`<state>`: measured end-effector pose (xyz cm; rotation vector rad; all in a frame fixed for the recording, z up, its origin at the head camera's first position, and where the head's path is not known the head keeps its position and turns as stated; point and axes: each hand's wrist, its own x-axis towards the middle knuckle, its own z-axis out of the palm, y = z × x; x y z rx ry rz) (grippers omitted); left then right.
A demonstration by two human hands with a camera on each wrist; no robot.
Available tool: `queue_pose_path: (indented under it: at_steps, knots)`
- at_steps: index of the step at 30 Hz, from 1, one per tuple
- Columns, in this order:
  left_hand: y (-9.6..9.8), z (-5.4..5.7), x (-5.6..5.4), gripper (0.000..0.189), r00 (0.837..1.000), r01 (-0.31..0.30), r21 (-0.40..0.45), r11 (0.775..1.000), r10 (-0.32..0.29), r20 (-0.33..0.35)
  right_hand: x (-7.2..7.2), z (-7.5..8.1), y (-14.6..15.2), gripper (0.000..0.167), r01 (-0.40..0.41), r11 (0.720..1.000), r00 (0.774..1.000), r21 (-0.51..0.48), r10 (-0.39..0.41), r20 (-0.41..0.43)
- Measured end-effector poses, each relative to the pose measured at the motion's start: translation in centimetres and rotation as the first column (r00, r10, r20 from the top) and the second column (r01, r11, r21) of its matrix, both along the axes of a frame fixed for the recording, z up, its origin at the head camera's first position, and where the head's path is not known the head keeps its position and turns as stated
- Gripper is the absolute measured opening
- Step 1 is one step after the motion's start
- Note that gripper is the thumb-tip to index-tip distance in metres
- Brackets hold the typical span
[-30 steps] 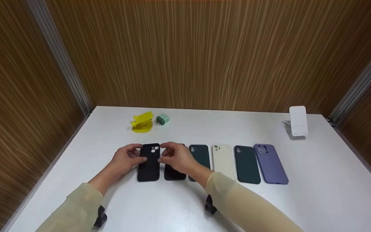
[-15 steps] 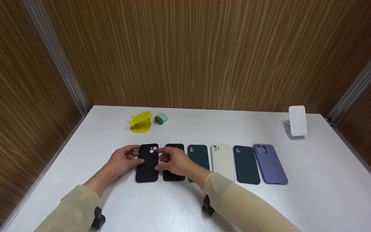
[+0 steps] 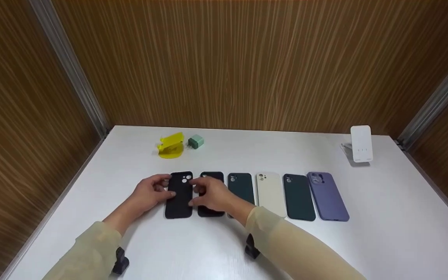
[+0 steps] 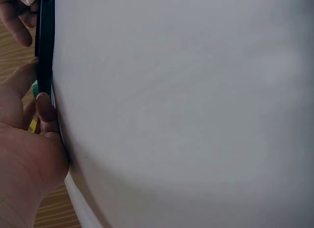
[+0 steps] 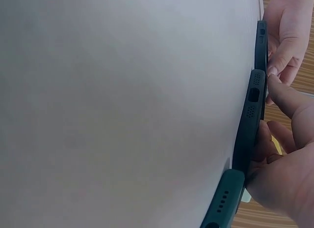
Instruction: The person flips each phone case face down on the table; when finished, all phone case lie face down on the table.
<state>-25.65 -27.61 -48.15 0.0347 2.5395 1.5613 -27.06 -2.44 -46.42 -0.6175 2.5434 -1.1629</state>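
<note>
A black phone case (image 3: 179,204) lies back up at the left end of a row on the white table, its camera holes at the top right. My left hand (image 3: 149,191) holds its left side, thumb on the edge and index finger near the top corner. From the other side my right hand (image 3: 214,194) has index finger and thumb on its right edge. Beneath the right hand lies a second black phone case (image 3: 210,212), partly covered. The left wrist view shows the held case edge-on, thumb against it. In the right wrist view, the case ends line up beside the right hand.
Rightward the row continues with a dark green case (image 3: 241,186), a cream case (image 3: 270,194), another dark green case (image 3: 299,198) and a purple case (image 3: 329,198). Behind stand a yellow phone stand (image 3: 171,146), a mint plug adapter (image 3: 196,141) and a white stand-like device (image 3: 361,144).
My right hand has slid a little toward me along the case's right edge, uncovering the top of the second black case. The left hand keeps its place on the left edge.
</note>
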Motion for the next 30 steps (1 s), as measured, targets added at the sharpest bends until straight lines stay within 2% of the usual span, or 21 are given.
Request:
queue_pose_path:
  at_steps: [3,10,21,30]
  knots:
    - [-0.02,-0.03,0.06,0.064,1.000,-0.001,0.002,1.000,0.001,0.011,0.01,-0.05,-0.05,0.060,-0.004,1.000,1.000,0.013,0.004,0.003]
    - [-0.02,0.02,0.07,0.065,1.000,0.010,-0.002,1.000,-0.010,-0.020,-0.14,0.00,-0.11,0.058,-0.007,0.999,1.000,0.036,0.008,-0.017]
    - [0.17,0.37,-0.08,0.063,0.999,0.015,-0.013,1.000,-0.015,-0.029,-0.34,0.29,-0.04,0.058,0.003,0.998,1.000,0.056,-0.002,-0.018]
    - [0.13,0.14,0.17,0.063,0.998,0.028,-0.020,0.999,-0.029,-0.046,-0.21,-0.02,-0.11,0.055,-0.007,1.000,1.000,0.029,0.007,-0.019]
